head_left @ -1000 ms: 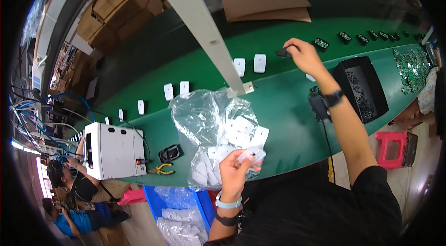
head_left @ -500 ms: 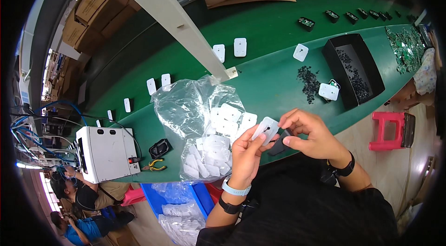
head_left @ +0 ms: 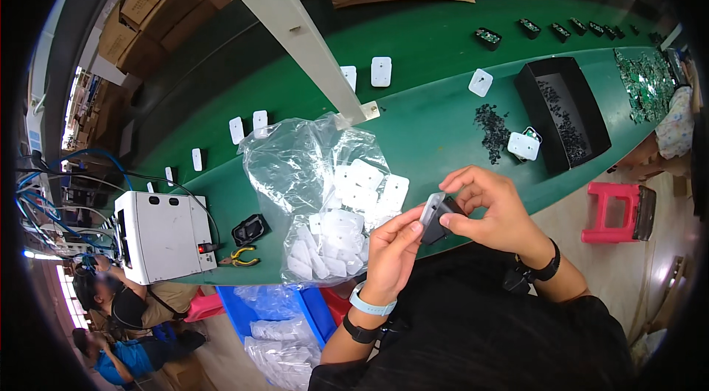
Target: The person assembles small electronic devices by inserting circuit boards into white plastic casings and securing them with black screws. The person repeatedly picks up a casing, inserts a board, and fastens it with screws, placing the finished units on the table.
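Note:
My left hand point(head_left: 393, 256) pinches a white plastic cover point(head_left: 429, 208), tilted nearly edge-on, between thumb and fingers. Against its right side is a small black plastic casing point(head_left: 442, 223), gripped by my right hand point(head_left: 496, 212) with the thumb near its top. The two parts appear to touch; whether they are joined cannot be seen. Just left of my hands, a clear plastic bag point(head_left: 295, 162) lies spread on the green bench, with several loose white covers point(head_left: 346, 225) on and in it.
A black bin point(head_left: 528, 88) of small black parts stands at the right, beside a loose heap point(head_left: 490, 129) of them. White-covered units point(head_left: 381, 72) and open black casings point(head_left: 529, 27) line the belt. Left are a white machine point(head_left: 166, 232), yellow-handled pliers point(head_left: 242, 258) and a blue crate point(head_left: 317, 317).
The white cover has turned from face-up to nearly edge-on and come against the black casing. My hands have drawn closer together. Units on the belt have shifted slightly left.

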A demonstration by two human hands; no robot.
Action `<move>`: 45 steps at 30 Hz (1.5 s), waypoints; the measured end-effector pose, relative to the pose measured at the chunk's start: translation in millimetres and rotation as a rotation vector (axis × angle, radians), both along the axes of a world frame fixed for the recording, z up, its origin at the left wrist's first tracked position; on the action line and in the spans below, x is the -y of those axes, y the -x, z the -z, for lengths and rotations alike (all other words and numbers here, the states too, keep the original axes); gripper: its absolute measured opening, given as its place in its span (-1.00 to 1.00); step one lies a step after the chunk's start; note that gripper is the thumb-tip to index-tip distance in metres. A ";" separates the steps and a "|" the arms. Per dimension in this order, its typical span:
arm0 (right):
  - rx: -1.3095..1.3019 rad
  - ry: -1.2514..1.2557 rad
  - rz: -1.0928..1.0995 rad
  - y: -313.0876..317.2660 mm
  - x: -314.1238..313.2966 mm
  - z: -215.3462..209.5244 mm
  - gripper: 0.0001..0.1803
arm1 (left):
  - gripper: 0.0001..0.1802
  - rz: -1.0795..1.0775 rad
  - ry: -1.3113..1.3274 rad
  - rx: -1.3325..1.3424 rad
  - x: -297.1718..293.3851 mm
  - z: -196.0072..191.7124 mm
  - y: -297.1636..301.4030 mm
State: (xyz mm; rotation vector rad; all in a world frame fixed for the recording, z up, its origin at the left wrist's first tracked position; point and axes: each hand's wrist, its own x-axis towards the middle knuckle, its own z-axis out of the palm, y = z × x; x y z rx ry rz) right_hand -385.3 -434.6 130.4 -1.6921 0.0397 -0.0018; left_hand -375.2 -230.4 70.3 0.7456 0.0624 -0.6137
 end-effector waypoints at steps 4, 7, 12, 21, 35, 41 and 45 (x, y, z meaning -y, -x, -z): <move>0.005 -0.070 0.022 -0.5 -2.6 -0.4 -0.68 | -0.68 0.010 -0.040 0.073 -1.1 -2.5 2.2; 0.058 -0.034 0.002 0.1 -3.6 1.9 -0.68 | -0.69 0.035 -0.066 0.108 -4.4 -5.1 1.6; 0.125 0.014 -0.060 2.2 0.0 3.6 -0.72 | -0.67 0.048 -0.156 0.267 -5.5 -11.0 0.1; 0.110 -0.349 0.144 7.7 -28.6 43.9 -0.71 | -0.63 -0.291 -0.808 0.904 12.0 -17.8 -3.5; 0.053 0.362 0.169 -252.9 71.4 101.4 -0.68 | -0.72 -0.241 -1.403 1.064 -33.9 13.6 -34.5; 0.016 0.763 0.125 -278.3 71.6 107.5 -0.59 | -0.76 -0.271 -1.341 1.070 -38.0 6.4 -33.0; 0.222 0.863 0.224 -269.0 83.1 106.9 -0.53 | -0.74 -0.246 -1.292 1.083 -36.9 9.2 -34.0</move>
